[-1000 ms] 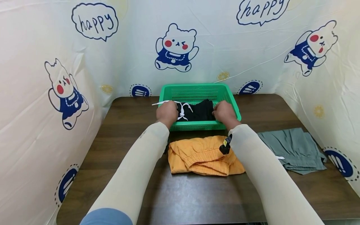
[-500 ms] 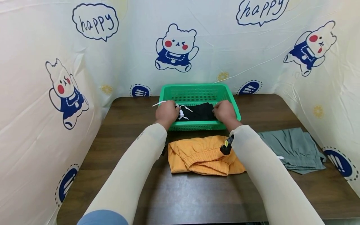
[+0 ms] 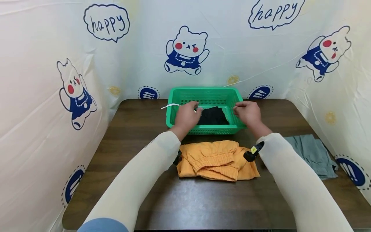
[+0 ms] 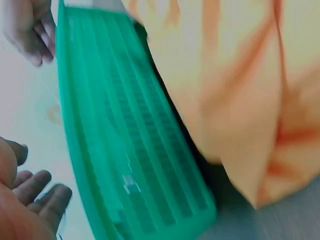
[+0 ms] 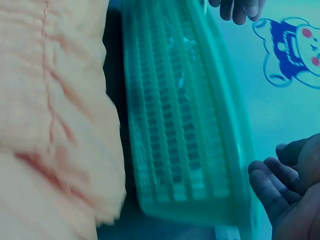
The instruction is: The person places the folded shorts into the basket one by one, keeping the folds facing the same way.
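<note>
Inside the green plastic basket (image 3: pixel 204 89) lies a folded black garment (image 3: pixel 215 116). Its white drawstring (image 3: pixel 170 105) trails over the basket's left rim, passing behind my left hand (image 3: pixel 186 116). That hand hovers over the left part of the basket, thumb and fingers parted, covering some of the black cloth. My right hand (image 3: pixel 250 114) is at the basket's right rim, apart from the garment, its fingers loosely bent around nothing. Both wrist views show relaxed fingers (image 4: pixel 54 202) beyond the rim, holding nothing.
A folded orange pair of elastic-waist pants (image 3: pixel 215 159) lies on the brown table (image 3: pixel 214 203) just in front of the basket. At the right, a grey-green garment (image 3: pixel 314 151) is partly covered by my right sleeve. A printed cloth backdrop (image 3: pixel 139 45) encloses the table's back and sides.
Both hands have let go of the black garment, which now lies in the basket. The right hand has moved right to the rim; the left hand has shifted right and its fingers have parted.
</note>
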Motion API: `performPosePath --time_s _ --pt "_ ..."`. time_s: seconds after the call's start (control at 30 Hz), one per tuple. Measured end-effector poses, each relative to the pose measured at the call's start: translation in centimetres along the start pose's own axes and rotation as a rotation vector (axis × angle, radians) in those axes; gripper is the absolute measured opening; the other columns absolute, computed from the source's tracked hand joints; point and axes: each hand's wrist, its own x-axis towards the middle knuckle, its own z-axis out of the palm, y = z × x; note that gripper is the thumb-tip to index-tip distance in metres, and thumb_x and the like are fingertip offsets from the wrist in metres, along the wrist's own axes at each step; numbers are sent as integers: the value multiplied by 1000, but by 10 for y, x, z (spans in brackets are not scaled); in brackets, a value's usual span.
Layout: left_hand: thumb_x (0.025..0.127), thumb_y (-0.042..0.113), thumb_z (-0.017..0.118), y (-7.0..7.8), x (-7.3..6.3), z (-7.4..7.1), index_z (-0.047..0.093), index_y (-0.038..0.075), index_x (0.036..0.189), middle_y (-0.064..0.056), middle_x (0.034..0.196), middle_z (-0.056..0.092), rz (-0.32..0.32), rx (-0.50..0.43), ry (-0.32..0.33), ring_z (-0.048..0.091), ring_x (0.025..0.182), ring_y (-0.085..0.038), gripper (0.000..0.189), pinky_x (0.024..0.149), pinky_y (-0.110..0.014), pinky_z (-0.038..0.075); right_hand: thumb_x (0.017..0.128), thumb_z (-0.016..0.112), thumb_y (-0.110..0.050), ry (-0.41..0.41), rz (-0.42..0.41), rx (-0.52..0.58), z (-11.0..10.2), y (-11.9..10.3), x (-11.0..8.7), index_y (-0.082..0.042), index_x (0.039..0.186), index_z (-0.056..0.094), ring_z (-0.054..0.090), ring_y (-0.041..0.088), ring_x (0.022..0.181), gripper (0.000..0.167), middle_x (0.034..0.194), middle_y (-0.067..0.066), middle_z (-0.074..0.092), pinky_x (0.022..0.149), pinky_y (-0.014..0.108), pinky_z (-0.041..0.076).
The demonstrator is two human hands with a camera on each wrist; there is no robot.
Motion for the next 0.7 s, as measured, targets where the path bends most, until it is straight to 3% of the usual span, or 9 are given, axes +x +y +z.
performPosePath --time_s 0.1,0.2,0.37,0.5,0.6,0.7 --pt "106 33 60 18 -10 11 61 13 143 -3 133 67 82 -84 -23 69 101 -17 42 85 -36 56 105 61 -22 34 -22 17 -20 9 -5 -1 138 63 71 29 107 39 126 22 68 91 42 56" --pt "105 32 61 36 -21 24 64 13 139 -1 125 71 144 -173 -53 69 94 -13 38 80 -32 55 104 62 -24 87 -25 38 -43 21 -6 1 136 64 74 15 93 41 119 18 72 88 37 58" --pt "104 31 64 61 -36 51 71 13 127 4 110 74 154 -249 -143 66 91 -5 30 76 -25 54 103 61 -28 186 22 41 -86 44 -7 2 131 65 67 -3 69 42 85 -11 71 69 20 58" --pt "101 31 68 74 -46 71 76 15 112 9 96 71 63 -319 -270 63 81 -4 21 69 -25 52 102 55 -29 217 112 -31 -126 70 -9 4 130 63 64 -1 67 45 74 -16 63 64 20 56" --pt "100 32 70 84 -55 84 77 17 103 4 89 72 -86 -389 -369 65 74 -10 17 67 -29 54 101 55 -31 190 160 -184 -157 94 -13 9 123 64 60 9 67 47 73 -9 62 58 28 54" --pt "98 30 73 95 -62 97 77 16 98 -3 88 73 -262 -484 -427 68 72 -16 15 70 -34 58 98 56 -28 132 194 -328 -185 117 -22 9 96 71 52 20 63 40 66 -2 56 51 37 46"
